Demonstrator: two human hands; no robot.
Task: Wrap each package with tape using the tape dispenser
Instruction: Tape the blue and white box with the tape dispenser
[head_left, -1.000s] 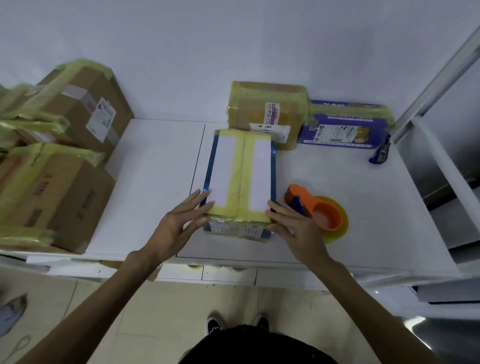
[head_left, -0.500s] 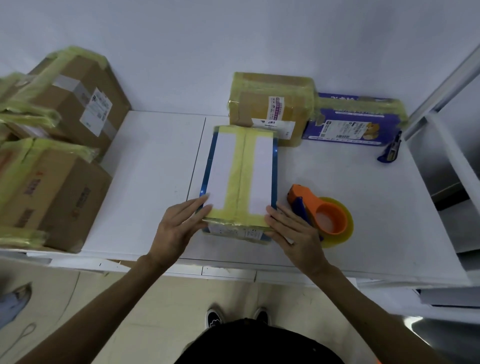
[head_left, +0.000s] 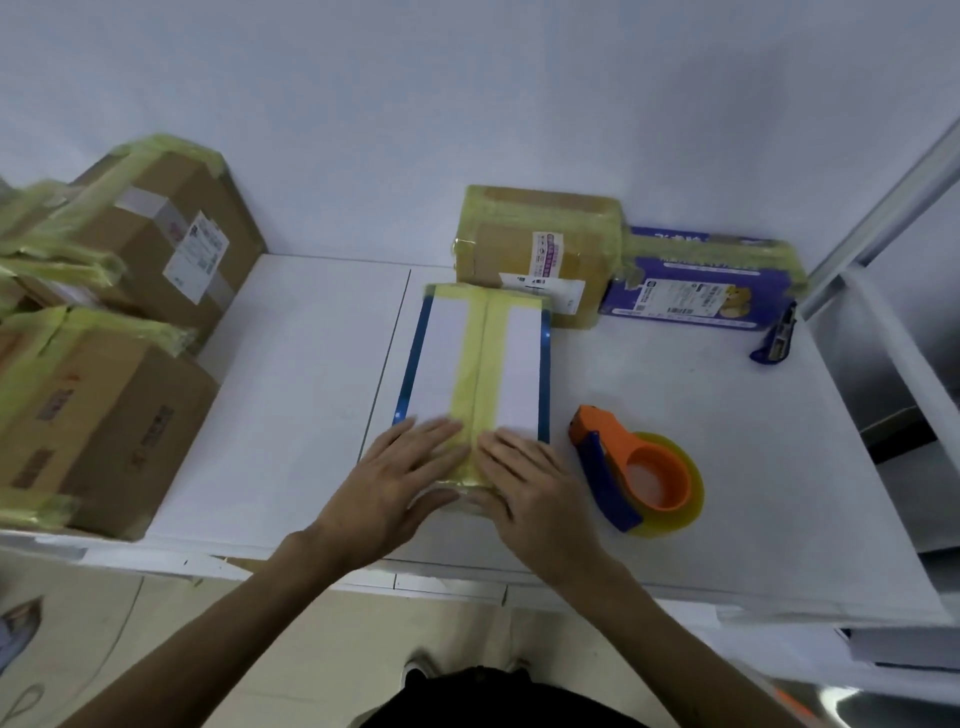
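Note:
A flat white package with blue edges (head_left: 441, 358) lies on the white table (head_left: 306, 374), a strip of yellow tape running down its middle. My left hand (head_left: 400, 483) and my right hand (head_left: 530, 483) lie flat side by side on its near end, fingers straight, pressing the tape down. The near edge of the package is hidden under my hands. The orange and blue tape dispenser (head_left: 631, 467) with its yellow tape roll rests on the table just right of my right hand, untouched.
Taped cardboard boxes (head_left: 119, 322) are stacked at the left. A taped brown box (head_left: 540, 249) and a taped purple box (head_left: 706, 280) stand against the back wall. A small blue cutter (head_left: 776, 338) lies at the far right. A metal shelf frame (head_left: 883, 223) borders the right side.
Both hands have moved from the package's near corners inward onto its top, meeting over the tape strip. The dispenser has stayed in place.

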